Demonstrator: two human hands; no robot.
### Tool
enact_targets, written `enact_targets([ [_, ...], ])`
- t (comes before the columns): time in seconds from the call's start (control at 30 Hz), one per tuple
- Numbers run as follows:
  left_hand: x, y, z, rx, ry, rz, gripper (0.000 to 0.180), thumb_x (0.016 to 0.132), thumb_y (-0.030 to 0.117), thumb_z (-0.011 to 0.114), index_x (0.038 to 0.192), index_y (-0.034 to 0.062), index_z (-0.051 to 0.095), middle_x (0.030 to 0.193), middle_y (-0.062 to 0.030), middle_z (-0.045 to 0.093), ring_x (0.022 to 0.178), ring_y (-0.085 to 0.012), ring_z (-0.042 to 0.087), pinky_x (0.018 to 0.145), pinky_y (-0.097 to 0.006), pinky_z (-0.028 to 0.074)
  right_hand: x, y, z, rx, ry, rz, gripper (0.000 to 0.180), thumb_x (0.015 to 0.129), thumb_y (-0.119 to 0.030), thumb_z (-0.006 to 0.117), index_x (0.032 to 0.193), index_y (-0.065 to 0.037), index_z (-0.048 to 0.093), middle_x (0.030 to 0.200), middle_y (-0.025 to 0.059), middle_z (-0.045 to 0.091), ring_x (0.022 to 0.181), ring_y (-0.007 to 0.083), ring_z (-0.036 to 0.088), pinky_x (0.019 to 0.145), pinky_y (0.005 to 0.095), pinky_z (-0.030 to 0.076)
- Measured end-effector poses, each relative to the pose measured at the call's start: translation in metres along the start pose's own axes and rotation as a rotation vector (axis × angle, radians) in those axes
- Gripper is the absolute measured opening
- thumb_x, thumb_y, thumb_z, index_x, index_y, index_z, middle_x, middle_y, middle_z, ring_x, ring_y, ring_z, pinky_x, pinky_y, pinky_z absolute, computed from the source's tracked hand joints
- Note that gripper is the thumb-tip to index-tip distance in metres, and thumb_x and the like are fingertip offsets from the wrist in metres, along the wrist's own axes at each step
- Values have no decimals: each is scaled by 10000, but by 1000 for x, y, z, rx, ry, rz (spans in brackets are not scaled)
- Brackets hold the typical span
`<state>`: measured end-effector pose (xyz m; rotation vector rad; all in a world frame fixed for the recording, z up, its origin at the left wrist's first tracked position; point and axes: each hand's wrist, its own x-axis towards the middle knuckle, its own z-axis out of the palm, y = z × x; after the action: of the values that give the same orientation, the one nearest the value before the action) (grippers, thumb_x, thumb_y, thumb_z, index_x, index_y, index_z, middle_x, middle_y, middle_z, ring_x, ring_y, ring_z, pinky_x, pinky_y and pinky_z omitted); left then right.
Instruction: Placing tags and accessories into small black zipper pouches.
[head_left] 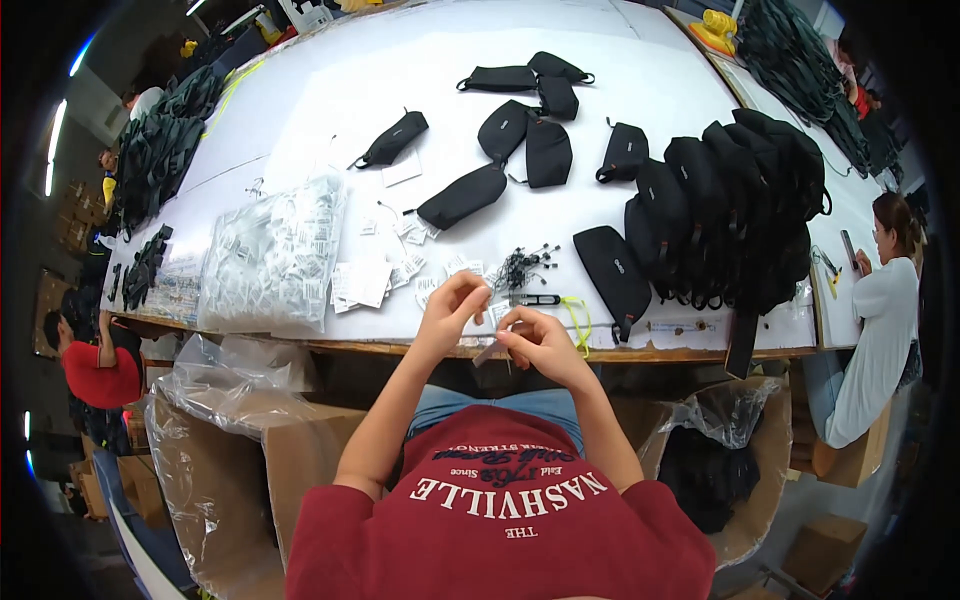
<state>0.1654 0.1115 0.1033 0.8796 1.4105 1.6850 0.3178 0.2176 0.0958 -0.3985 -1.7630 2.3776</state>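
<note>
My left hand [456,308] is raised just over the table's front edge, its fingers curled into a pinch. Whatever it grips, perhaps a thin string, is too small to make out. Close beside it, my right hand [540,343] pinches a small greyish tag [489,353] between thumb and fingers. Behind my hands lie a bunch of black tag strings [524,267] and a black pen-like tool [534,299]. Loose white paper tags [362,284] are scattered to the left. A black zip pouch [613,278] rests on the table to the right of my hands.
A large clear bag of white tags [270,262] stands at left. Stacked black pouches [715,215] fill the right; several more pouches [463,196] lie farther back. Below the edge are lined cardboard boxes [215,470]. Other people [880,300] are at both sides.
</note>
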Motion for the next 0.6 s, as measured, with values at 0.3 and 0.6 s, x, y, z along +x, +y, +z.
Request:
enact_targets([
  [0.3, 245, -81, -38, 1106, 487, 242, 358, 766, 266, 683, 998, 9, 589, 896, -127, 607, 818, -308, 619, 723, -386, 499, 1, -17, -40, 163, 289, -59, 97, 872, -85, 616, 811, -48, 550, 588, -43, 480, 482, 19, 416, 443, 185, 316],
  [0.6, 259, -38, -21, 919, -111, 311, 138, 754, 103, 634, 882, 63, 600, 821, -131, 621, 771, -299, 596, 694, -376, 481, 12, -38, -72, 82, 473, -43, 83, 853, -80, 627, 809, -36, 573, 634, -21, 519, 497, 31, 463, 446, 185, 348],
])
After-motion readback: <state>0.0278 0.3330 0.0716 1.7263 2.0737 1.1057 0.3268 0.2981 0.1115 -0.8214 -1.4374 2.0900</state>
